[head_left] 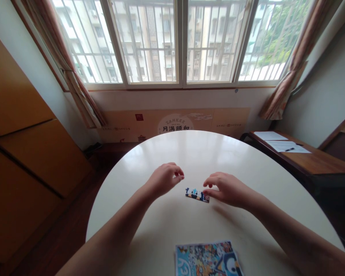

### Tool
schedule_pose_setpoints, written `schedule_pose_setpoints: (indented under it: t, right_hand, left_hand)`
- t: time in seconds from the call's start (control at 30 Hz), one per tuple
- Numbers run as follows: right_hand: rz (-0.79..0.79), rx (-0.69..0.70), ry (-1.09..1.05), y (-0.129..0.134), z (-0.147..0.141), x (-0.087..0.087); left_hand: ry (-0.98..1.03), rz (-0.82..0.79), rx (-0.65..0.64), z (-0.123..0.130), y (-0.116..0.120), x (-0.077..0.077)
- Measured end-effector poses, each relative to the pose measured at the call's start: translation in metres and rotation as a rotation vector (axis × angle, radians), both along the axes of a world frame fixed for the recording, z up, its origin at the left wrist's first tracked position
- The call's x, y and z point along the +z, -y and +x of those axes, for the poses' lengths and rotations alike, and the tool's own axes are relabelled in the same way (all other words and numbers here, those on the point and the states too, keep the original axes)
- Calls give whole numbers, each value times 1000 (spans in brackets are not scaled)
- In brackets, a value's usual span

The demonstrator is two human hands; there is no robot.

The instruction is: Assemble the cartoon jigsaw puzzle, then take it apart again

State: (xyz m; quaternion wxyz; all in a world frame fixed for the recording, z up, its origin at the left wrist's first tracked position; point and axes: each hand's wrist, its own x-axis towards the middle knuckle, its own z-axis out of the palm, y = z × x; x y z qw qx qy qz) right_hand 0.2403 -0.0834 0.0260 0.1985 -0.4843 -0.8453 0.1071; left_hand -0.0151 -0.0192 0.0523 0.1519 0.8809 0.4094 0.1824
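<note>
A small flat piece [194,194] with a blue, white and orange cartoon print lies on the round white table [161,230]. My right hand [225,188] is at its right end, thumb and fingers apart, the thumb tip over or touching its edge; nothing is gripped between them. To the left of the piece, my left hand [167,177] hovers above the table with fingers curled and a small gap between thumb and index finger, holding nothing. Nearer to me lies a colourful printed sheet or booklet [207,258], partly cut off by the bottom of the view.
At the right stands a brown wooden desk [327,159] with papers [287,146] and dark pens. Wooden cabinets [23,153] are on the left. A printed cardboard panel [126,124] leans below the barred windows behind the table.
</note>
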Motion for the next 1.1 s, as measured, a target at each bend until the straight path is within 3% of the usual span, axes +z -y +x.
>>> schedule_pose_setpoints:
  t: [0.13, 0.47, 0.7, 0.93, 1.1]
  right_hand:
    - [-38, -32, 63, 6, -2, 2]
    - [-107, -83, 153, 14, -13, 7]
    - [-166, -99, 121, 15, -16, 12]
    - [-166, -81, 60, 11, -11, 3]
    - [-127, 13, 2, 12, -11, 4]
  left_hand:
    - [-113, -37, -110, 14, 13, -9]
    - [-212, -91, -127, 14, 11, -11]
    - [-255, -155, -60, 20, 15, -6]
    - [-220, -174, -34, 21, 16, -7]
    - [-201, -185, -26, 22, 17, -6]
